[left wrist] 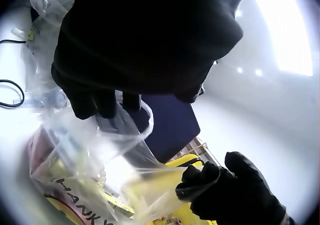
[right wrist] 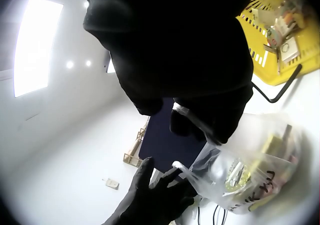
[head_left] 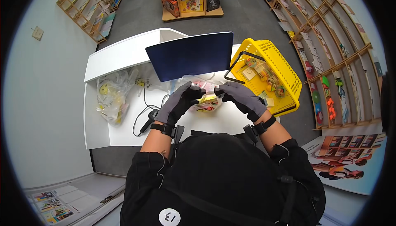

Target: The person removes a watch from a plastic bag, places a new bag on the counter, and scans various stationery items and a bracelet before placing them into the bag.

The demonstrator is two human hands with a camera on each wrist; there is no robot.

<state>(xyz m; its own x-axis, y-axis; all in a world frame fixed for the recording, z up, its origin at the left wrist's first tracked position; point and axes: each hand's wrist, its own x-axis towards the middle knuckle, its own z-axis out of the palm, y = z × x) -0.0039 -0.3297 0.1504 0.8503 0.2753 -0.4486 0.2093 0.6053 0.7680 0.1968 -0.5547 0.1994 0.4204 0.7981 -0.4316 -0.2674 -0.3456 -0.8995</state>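
A clear plastic carrier bag (head_left: 212, 105) with dark lettering and a yellow print stands on the white counter, packed with small pink, yellow and green items. My gloved left hand (head_left: 178, 102) holds one of its handles, which loops by the fingers in the left wrist view. The other handle is gripped by my gloved right hand (head_left: 242, 97), its plastic strip running between thumb and fingers in the right wrist view. Between the two hands the bag's mouth (left wrist: 155, 172) is stretched. Most items inside are blurred by the film (right wrist: 260, 177).
Behind the bag stands a dark monitor (head_left: 192, 56). To the right is a yellow basket (head_left: 284, 67) holding small toys, its black handle (head_left: 232, 71) leaning inward. Another filled plastic bag (head_left: 110, 98) and a corded black scanner (head_left: 148, 122) lie at the left on the counter (head_left: 97, 133).
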